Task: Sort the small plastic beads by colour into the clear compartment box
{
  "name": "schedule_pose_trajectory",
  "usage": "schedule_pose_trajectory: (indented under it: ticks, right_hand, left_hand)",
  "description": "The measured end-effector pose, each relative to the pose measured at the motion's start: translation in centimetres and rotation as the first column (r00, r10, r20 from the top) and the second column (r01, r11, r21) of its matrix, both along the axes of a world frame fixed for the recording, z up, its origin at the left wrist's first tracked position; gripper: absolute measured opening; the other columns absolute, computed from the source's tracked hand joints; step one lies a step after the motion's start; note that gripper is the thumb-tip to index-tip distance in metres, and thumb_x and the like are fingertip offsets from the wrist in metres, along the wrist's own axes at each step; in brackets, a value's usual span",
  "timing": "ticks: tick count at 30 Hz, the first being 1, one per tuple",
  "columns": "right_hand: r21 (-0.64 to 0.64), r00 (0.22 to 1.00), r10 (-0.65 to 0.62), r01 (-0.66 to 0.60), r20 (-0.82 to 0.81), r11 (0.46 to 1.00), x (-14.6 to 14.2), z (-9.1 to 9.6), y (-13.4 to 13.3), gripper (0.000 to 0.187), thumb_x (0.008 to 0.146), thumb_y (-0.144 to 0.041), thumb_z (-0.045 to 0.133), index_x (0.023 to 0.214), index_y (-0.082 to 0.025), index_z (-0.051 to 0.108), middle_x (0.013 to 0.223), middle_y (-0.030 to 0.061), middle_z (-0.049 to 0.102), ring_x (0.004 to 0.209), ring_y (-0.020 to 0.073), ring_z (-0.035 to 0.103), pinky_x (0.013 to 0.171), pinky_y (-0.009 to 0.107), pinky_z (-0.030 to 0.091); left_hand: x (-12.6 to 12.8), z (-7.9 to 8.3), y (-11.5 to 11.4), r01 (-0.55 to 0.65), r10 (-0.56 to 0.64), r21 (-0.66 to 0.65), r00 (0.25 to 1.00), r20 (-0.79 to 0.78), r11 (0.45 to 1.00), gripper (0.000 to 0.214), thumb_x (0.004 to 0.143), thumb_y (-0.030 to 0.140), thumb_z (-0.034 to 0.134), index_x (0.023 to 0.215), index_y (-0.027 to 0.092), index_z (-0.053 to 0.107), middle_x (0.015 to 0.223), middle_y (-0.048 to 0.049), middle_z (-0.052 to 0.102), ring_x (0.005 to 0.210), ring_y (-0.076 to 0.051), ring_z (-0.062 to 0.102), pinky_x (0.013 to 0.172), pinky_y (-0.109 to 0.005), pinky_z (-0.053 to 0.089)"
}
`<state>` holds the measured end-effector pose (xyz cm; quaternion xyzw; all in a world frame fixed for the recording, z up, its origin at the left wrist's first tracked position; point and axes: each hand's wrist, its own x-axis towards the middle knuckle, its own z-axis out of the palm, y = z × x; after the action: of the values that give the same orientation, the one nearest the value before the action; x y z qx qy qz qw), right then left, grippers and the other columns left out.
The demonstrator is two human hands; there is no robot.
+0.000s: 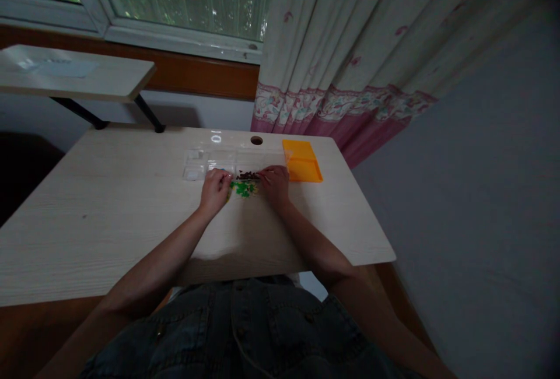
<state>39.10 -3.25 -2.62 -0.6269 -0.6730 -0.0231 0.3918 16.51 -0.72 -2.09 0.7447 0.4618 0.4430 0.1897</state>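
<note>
A clear plastic box with compartments (195,172) lies near the back of the table. Dark brown small pieces (248,175) fill one of its front compartments. Just in front of the box is a loose heap of small green pieces (245,188), with some yellow ones among them. My left hand (215,189) is at the heap's left side, its fingers pinched together. On the right, my right hand (275,185) reaches over the box's front edge by the brown pieces, also with closed fingers. Whatever either hand grips is too small to make out.
An orange two-part tray (305,169) lies to the right of the box. Behind the box is a round cable hole (256,140) in the table (131,210). A raised shelf (109,76) on black legs stands at the back left. A curtain (315,76) hangs behind the table.
</note>
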Motion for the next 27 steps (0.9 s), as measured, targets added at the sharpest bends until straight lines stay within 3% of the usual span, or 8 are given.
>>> schedule_pose_trajectory:
  ticks: [8,13,20,27]
  right_hand:
    - [-0.038,1.000,-0.004,0.004,0.007,0.999,-0.1,-0.3,0.1,0.019,0.095,-0.032,0.062,0.099,-0.024,0.079,0.102,0.0076,0.070,0.107,0.0238,0.055,0.099,0.042,0.039]
    - [0.025,1.000,0.013,-0.013,-0.005,1.000,0.0,-0.5,0.2,0.022,0.096,-0.035,0.058,0.096,-0.024,0.078,0.098,0.0067,0.071,0.102,0.0226,0.057,0.098,0.041,0.040]
    - [0.049,1.000,-0.005,0.004,0.010,0.999,-0.2,-0.6,0.3,0.022,0.096,-0.035,0.059,0.094,-0.023,0.078,0.097,0.0064,0.071,0.100,0.0217,0.057,0.096,0.039,0.042]
    - [0.026,1.000,0.023,-0.023,-0.008,0.999,-0.3,-0.3,0.2,0.024,0.097,-0.035,0.058,0.094,-0.022,0.078,0.097,0.0074,0.072,0.100,0.0222,0.058,0.096,0.040,0.041]
  left_hand:
    - [0.2,-0.2,-0.2,0.031,-0.030,0.016,1.000,-0.007,0.999,0.029,0.099,0.041,0.048,0.082,0.021,0.061,0.084,-0.0045,0.060,0.085,-0.020,0.055,0.080,-0.034,0.045]
    - [0.3,-0.1,-0.3,0.047,-0.046,0.022,0.998,-0.052,0.999,0.027,0.098,0.038,0.048,0.083,0.021,0.062,0.083,-0.0049,0.061,0.085,-0.020,0.056,0.081,-0.035,0.045]
    - [1.0,0.1,-1.3,0.279,-0.241,0.079,0.916,-0.320,0.957,0.023,0.097,0.034,0.050,0.099,0.020,0.068,0.091,-0.0073,0.064,0.093,-0.024,0.055,0.086,-0.040,0.044]
    - [1.8,0.2,-1.9,0.239,-0.179,0.052,0.837,-0.518,0.970,0.024,0.088,0.037,0.064,0.106,0.022,0.068,0.102,-0.0107,0.062,0.103,-0.032,0.055,0.087,-0.045,0.043]
